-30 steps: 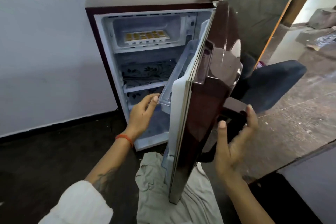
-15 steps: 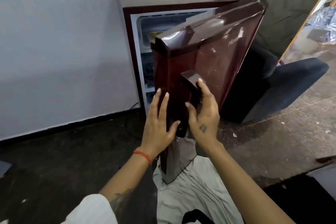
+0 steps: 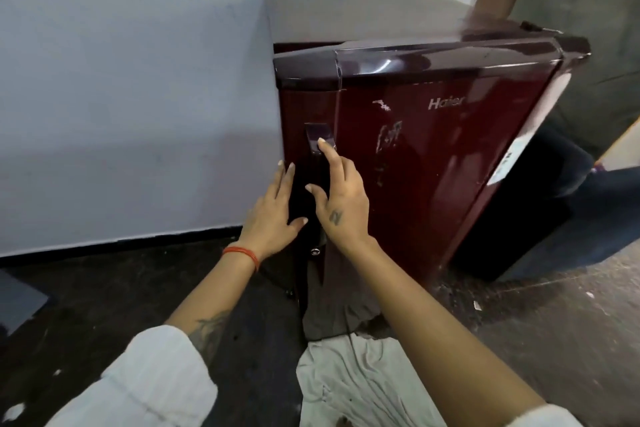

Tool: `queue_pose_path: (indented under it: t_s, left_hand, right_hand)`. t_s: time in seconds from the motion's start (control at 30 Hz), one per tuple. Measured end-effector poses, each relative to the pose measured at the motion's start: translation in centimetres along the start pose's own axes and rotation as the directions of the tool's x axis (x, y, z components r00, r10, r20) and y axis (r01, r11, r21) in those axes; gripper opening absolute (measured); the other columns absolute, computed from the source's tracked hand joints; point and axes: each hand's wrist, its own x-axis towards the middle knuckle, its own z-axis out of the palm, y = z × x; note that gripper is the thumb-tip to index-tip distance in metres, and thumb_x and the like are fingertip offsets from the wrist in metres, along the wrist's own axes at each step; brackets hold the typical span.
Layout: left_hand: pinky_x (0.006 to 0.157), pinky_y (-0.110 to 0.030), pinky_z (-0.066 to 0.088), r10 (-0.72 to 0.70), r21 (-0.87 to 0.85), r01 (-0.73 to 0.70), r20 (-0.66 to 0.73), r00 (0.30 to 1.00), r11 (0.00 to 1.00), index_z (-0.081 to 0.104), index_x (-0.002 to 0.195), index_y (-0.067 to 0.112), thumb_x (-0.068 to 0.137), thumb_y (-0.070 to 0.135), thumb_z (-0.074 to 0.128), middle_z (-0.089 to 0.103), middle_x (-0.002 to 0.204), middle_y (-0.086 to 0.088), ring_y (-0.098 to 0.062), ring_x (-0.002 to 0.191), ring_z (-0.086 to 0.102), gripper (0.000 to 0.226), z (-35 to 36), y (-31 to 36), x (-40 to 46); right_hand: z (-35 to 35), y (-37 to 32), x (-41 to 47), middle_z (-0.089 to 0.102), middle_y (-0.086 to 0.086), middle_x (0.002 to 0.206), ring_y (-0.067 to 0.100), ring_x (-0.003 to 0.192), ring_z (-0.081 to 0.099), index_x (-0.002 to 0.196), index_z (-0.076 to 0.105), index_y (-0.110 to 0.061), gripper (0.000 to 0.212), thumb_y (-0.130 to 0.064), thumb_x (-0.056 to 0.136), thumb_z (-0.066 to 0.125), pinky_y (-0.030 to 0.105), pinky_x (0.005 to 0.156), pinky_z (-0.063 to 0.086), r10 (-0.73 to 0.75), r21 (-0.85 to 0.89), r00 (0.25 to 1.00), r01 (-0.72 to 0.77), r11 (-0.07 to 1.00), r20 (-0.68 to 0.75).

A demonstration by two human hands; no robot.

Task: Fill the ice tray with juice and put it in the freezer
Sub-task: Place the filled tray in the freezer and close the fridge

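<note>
Pressing fridge door (image 3: 433,163) shut, both hands (image 3: 341,198) flat — tray hidden

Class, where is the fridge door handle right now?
In the head view, the handle sits near the door's left edge, under the right hand's fingertips, beside the left hand.

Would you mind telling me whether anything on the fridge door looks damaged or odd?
Yes: the maroon fridge door has pale scuffs where the finish looks scraped, right of the handle. A sticker on its right edge looks worn.
</note>
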Motion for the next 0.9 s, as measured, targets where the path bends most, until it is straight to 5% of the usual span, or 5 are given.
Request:
queue_pose_path:
  t_s: [0.33,0.5,0.63,0.77,0.9]
  left_hand:
    - [0.064,-0.025,0.05,-0.043,0.01,0.044,-0.019,0.999,0.999,-0.022,0.144,0.031,0.087,0.029,0.063,-0.02,0.157,0.011,-0.026,0.108,0.06,0.102,0.8,-1.2,3.6]
    - [0.083,-0.029,0.047,-0.245,-0.282,0.176,-0.233,0.941,0.943,0.012,0.15,0.023,0.086,0.026,0.064,0.021,0.157,-0.001,-0.022,0.116,0.055,0.083,4.1,0.0,1.8]
    - [0.082,-0.032,0.044,-0.502,-0.481,0.43,-0.024,0.864,0.764,0.043,0.133,0.014,0.085,0.027,0.065,0.055,0.125,-0.007,-0.021,0.102,0.059,0.054,8.2,0.7,-0.6]
    - [0.078,-0.026,0.043,-0.161,-0.328,0.285,0.356,0.921,0.901,0.056,0.119,0.017,0.085,0.03,0.065,0.063,0.105,0.001,-0.017,0.097,0.059,0.038,10.2,0.8,-2.2]
    - [0.09,-0.037,0.047,0.232,-0.155,-0.181,0.448,0.863,0.971,0.054,0.123,0.016,0.086,0.031,0.062,0.059,0.121,-0.007,-0.026,0.11,0.057,0.041,11.2,3.4,-3.5]
  right_hand:
    - [3.0,1.7,2.4,0.058,0.013,0.113,0.025,0.092,0.059,0.145,0.035,-0.022,0.07,-0.019,0.084,0.07,0.035,0.058,0.055,-0.047,-0.047,0.999,0.048,0.998,0.024]
    - [1.8,2.2,2.0,0.052,0.004,0.097,0.013,0.07,0.049,0.148,0.013,-0.036,0.087,-0.01,0.085,0.066,0.031,0.052,0.051,-0.033,-0.048,0.994,0.038,0.998,0.1]
    - [0.6,2.7,-0.1,0.055,0.001,0.092,0.013,0.069,0.052,0.148,0.001,-0.04,0.091,-0.015,0.087,0.063,0.027,0.054,0.047,0.064,-0.094,0.983,-0.048,0.994,0.17]
    - [-1.1,3.7,-4.8,0.059,0.01,0.119,0.025,0.104,0.058,0.15,0.016,-0.024,0.068,-0.029,0.093,0.054,0.038,0.083,0.05,0.37,-0.189,0.906,-0.335,0.923,0.204]
    - [-4.3,3.5,-12.0,0.054,0.015,0.13,0.031,0.119,0.05,0.147,0.025,-0.019,0.058,-0.034,0.096,0.048,0.038,0.095,0.042,0.665,-0.281,0.724,-0.609,0.741,0.183]
